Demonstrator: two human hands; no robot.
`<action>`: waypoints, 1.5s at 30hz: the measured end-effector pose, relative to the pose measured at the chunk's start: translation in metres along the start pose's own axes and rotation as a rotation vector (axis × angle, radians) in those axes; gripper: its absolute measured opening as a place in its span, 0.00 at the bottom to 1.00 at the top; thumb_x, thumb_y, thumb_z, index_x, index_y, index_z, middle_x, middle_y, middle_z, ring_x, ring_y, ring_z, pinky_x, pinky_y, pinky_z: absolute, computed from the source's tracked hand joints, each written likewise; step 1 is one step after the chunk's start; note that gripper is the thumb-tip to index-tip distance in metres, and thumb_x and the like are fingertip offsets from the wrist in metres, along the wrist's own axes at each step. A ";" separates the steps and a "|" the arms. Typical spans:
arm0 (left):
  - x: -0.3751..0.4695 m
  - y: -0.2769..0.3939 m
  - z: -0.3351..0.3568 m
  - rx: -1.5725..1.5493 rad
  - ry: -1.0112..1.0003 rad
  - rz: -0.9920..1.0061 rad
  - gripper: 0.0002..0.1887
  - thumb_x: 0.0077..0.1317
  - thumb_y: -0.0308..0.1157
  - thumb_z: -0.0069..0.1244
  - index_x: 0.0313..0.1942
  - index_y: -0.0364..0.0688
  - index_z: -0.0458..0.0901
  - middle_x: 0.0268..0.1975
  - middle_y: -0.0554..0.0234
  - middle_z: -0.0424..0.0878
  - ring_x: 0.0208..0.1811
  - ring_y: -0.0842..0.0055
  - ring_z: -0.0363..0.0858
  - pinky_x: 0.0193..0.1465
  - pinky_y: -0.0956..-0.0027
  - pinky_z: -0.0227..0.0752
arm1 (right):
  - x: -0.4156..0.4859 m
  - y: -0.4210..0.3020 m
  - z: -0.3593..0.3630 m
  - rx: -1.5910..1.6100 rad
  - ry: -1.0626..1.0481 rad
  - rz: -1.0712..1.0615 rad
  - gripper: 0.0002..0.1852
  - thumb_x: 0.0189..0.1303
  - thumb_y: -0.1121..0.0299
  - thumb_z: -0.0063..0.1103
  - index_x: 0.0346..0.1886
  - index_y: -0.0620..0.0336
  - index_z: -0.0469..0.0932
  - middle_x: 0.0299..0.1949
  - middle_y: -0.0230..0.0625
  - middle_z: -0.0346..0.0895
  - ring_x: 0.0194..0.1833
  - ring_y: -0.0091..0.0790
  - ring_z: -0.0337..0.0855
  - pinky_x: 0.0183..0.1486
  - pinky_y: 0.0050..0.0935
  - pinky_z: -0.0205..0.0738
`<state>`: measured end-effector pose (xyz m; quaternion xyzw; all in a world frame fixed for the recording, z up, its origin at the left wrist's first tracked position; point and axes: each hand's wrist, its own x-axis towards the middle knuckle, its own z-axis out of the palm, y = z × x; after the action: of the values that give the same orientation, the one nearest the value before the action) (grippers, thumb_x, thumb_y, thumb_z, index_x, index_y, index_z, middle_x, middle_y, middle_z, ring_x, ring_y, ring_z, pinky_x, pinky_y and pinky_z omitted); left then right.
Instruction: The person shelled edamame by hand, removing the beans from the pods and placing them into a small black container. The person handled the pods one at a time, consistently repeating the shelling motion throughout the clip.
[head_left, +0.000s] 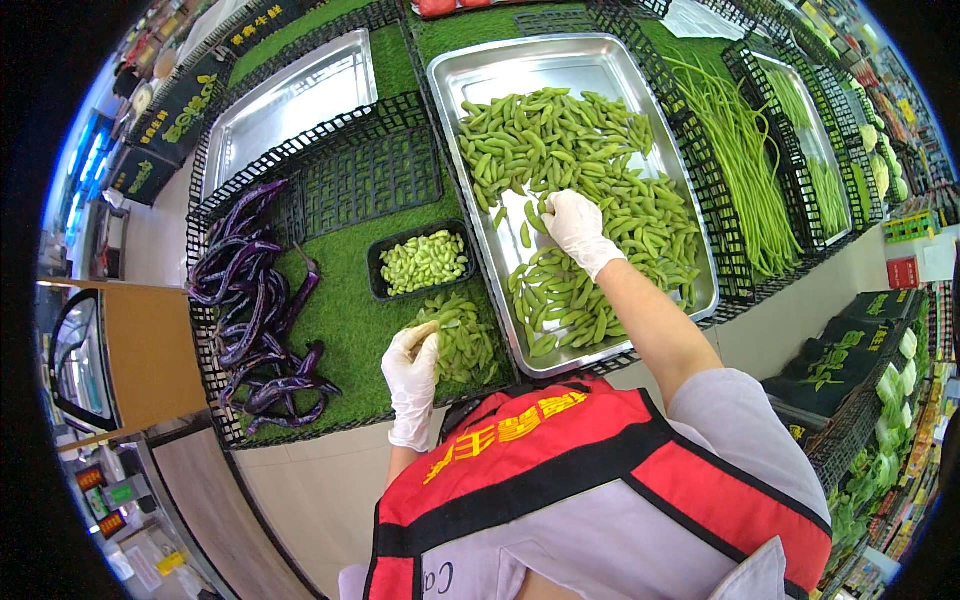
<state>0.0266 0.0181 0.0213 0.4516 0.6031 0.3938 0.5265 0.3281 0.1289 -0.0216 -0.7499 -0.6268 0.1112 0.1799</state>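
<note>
Green soybean pods (555, 142) lie spread in a large steel tray (585, 49). My right hand (576, 229), in a thin white glove, reaches into the tray among the pods with its fingers bent; whether it grips a pod cannot be told. My left hand (412, 367), gloved too, is beside a pile of flattened pods (466, 349) on green artificial turf (337, 360), thumb and fingertips pinched together; what is between them is too small to tell. Just above that pile stands a black plastic tray (380, 291) holding shelled green beans (424, 262).
Long purple eggplants (259, 300) lie at the left, inside a black lattice border (206, 360). Behind them is a steel tray (300, 97). Long green beans (742, 165) lie right of the pod tray, past a lattice divider (675, 120). Leafy vegetables (874, 450) are at the far right.
</note>
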 end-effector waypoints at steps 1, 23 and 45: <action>0.001 0.002 0.002 0.006 -0.003 0.030 0.08 0.60 0.23 0.53 0.40 0.32 0.82 0.33 0.69 0.77 0.28 0.88 0.72 0.30 0.84 0.65 | -0.001 0.001 0.001 0.022 0.013 0.002 0.09 0.47 0.64 0.65 0.28 0.58 0.80 0.29 0.44 0.79 0.35 0.47 0.81 0.38 0.40 0.74; 0.002 0.066 0.055 -0.357 -0.290 0.089 0.13 0.55 0.20 0.57 0.42 0.33 0.81 0.33 0.67 0.81 0.29 0.87 0.75 0.31 0.83 0.66 | -0.100 -0.072 -0.057 1.629 -0.850 0.157 0.10 0.60 0.66 0.59 0.40 0.63 0.77 0.31 0.33 0.79 0.27 0.23 0.79 0.33 0.20 0.75; -0.041 0.065 0.029 -0.289 -0.111 0.018 0.07 0.49 0.19 0.62 0.25 0.35 0.80 0.21 0.72 0.74 0.18 0.88 0.66 0.20 0.82 0.56 | -0.140 -0.110 -0.079 1.205 -0.573 -0.198 0.13 0.52 0.77 0.62 0.42 0.64 0.75 0.32 0.36 0.81 0.36 0.24 0.80 0.40 0.25 0.76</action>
<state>0.0655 -0.0031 0.0906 0.3978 0.5060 0.4554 0.6150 0.2333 -0.0024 0.0873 -0.3984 -0.5440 0.6189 0.4030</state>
